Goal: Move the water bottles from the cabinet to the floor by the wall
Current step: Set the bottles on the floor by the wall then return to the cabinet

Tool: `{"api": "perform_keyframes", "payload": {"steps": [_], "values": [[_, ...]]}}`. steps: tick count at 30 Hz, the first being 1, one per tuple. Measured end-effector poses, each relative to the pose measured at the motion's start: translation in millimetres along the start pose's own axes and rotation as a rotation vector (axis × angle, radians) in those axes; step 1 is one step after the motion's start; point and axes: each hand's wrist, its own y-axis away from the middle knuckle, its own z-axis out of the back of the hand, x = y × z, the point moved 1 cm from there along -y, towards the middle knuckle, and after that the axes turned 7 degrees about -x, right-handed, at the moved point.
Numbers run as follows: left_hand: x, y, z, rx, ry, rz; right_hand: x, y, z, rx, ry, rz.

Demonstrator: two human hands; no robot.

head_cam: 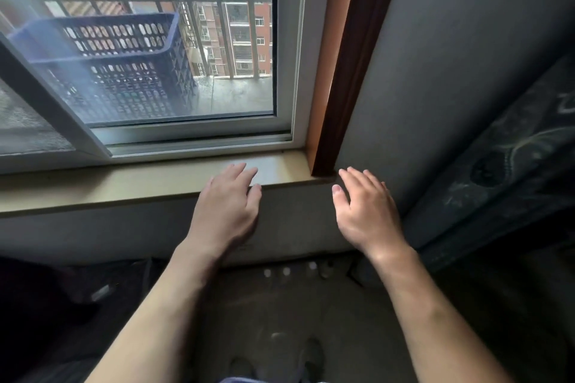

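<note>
Several water bottles (294,272) stand in a row on the dim floor at the foot of the wall (124,233) under the window; only their pale caps show clearly. My left hand (227,208) hovers above them with fingers apart, its fingertips over the edge of the window sill (124,186). My right hand (367,211) is raised beside it, open and holding nothing, in front of the wall corner. No cabinet is in view.
A white-framed window (286,71) with bars and a blue plastic crate (124,65) outside fills the upper left. A dark patterned mattress or panel (513,158) leans at the right. Dark objects lie on the floor at the left (46,305). My feet (308,354) show below.
</note>
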Motion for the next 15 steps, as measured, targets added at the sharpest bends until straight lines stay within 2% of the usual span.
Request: {"api": "perform_keyframes", "payload": {"steps": [6, 15], "values": [[-2, -1, 1, 0.004, 0.048, -0.029, -11, 9, 6, -0.035, 0.022, -0.035], [17, -2, 0, 0.119, 0.109, -0.183, 4, 56, 18, -0.143, 0.059, -0.170]]}}
